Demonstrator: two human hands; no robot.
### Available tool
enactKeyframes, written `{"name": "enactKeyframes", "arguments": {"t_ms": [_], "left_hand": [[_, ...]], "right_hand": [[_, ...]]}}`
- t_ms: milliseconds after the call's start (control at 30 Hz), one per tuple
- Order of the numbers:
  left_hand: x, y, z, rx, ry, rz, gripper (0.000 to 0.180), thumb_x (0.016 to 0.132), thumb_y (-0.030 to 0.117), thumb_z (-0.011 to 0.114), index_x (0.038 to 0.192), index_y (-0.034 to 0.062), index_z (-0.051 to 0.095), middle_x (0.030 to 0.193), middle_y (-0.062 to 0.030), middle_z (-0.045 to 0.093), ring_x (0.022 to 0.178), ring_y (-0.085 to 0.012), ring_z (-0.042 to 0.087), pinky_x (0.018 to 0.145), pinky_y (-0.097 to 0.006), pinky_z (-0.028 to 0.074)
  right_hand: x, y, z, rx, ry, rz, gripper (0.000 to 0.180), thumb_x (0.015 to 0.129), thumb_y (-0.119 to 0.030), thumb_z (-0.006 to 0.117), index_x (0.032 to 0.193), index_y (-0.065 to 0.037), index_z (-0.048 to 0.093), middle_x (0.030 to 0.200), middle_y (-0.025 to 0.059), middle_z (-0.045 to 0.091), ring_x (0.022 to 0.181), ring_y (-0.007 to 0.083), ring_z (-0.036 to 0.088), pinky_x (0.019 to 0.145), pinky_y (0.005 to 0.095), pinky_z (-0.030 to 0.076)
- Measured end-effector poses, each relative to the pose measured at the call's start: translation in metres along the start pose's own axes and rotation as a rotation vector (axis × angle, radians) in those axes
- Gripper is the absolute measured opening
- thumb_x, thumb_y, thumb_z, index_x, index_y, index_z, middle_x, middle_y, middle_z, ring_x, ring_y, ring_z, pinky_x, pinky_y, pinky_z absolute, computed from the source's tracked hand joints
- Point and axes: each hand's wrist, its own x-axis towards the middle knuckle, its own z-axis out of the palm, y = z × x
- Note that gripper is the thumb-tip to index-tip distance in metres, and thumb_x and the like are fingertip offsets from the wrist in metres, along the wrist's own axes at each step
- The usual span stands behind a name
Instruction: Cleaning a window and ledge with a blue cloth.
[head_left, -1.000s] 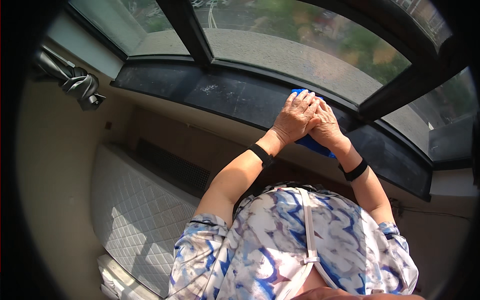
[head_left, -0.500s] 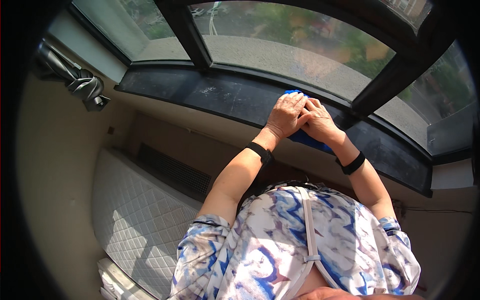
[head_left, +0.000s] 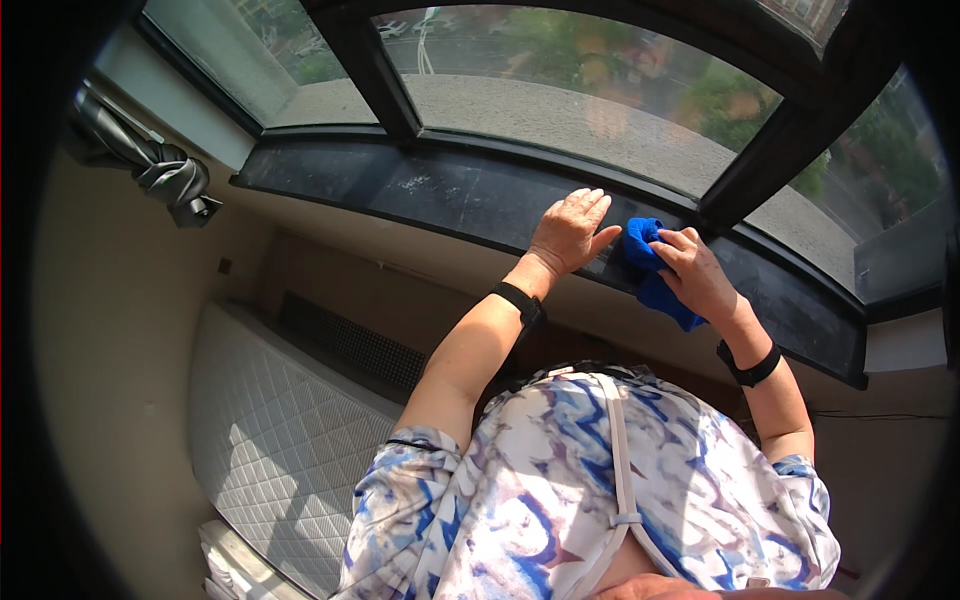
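A blue cloth (head_left: 645,245) is bunched in the fingers of my right hand (head_left: 695,275), over the dark windowsill (head_left: 480,190). One end of it hangs past the sill's front edge. To the left of the cloth, my left hand (head_left: 572,232) is held over the sill with nothing in it. Its fingers are stretched out and its thumb stands apart toward the cloth. Pale scuffs and dusty marks show on the sill left of my hands.
Dark-framed windows (head_left: 590,85) rise behind the sill. A knotted grey curtain (head_left: 175,180) hangs at the far left. Below it a quilted mattress (head_left: 280,450) leans near a dark grille (head_left: 345,340). Thin cables (head_left: 880,416) run along the wall at right.
My hands were together on the cloth and are now apart. The right hand has drawn the cloth to the right and nearer to me; the left has let go and stays nearly in place.
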Motion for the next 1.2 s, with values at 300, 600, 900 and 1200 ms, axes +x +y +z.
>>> {"name": "enactKeyframes", "arguments": {"t_ms": [300, 600, 900, 1200], "left_hand": [[0.000, 0.002, -0.002, 0.005, 0.001, -0.011, 0.047, 0.091, 0.043, 0.056, 0.113, 0.0027, 0.063, 0.117, -0.0138, 0.064, 0.112, -0.0296, 0.059, 0.092, -0.039, 0.050], [0.000, 0.001, -0.005, 0.014, -0.012, -0.022, 0.049, 0.091, 0.045, 0.056, 0.116, 0.0032, 0.062, 0.119, -0.0133, 0.063, 0.115, -0.0287, 0.057, 0.093, -0.040, 0.049], [0.001, 0.003, -0.006, 0.026, 0.075, 0.002, 0.058, 0.086, 0.043, 0.061, 0.128, 0.0037, 0.054, 0.136, -0.0157, 0.051, 0.125, -0.0326, 0.049, 0.101, -0.044, 0.043], [0.001, 0.004, -0.009, 0.022, 0.083, -0.104, 0.084, 0.080, 0.043, 0.067, 0.144, 0.0004, 0.032, 0.149, -0.0199, 0.032, 0.139, -0.0360, 0.029, 0.113, -0.050, 0.024]], "right_hand": [[0.020, 0.047, 0.004, -0.200, 0.134, 0.150, 0.048, 0.071, 0.003, 0.068, 0.117, -0.003, 0.059, 0.126, 0.0178, 0.054, 0.110, 0.0358, 0.053, 0.095, 0.0399, 0.046], [0.045, 0.046, 0.008, -0.207, 0.053, 0.065, 0.033, 0.077, -0.005, 0.066, 0.110, -0.006, 0.061, 0.119, 0.0161, 0.056, 0.111, 0.0335, 0.055, 0.093, 0.0404, 0.048], [0.102, 0.028, 0.030, -0.086, -0.026, -0.061, 0.034, 0.077, -0.006, 0.067, 0.111, -0.005, 0.064, 0.128, 0.0163, 0.055, 0.117, 0.0337, 0.052, 0.098, 0.0402, 0.045], [0.146, 0.022, 0.046, 0.038, -0.047, -0.101, 0.023, 0.086, -0.019, 0.060, 0.104, -0.007, 0.068, 0.117, 0.0119, 0.060, 0.111, 0.0319, 0.055, 0.094, 0.0401, 0.047]]}}
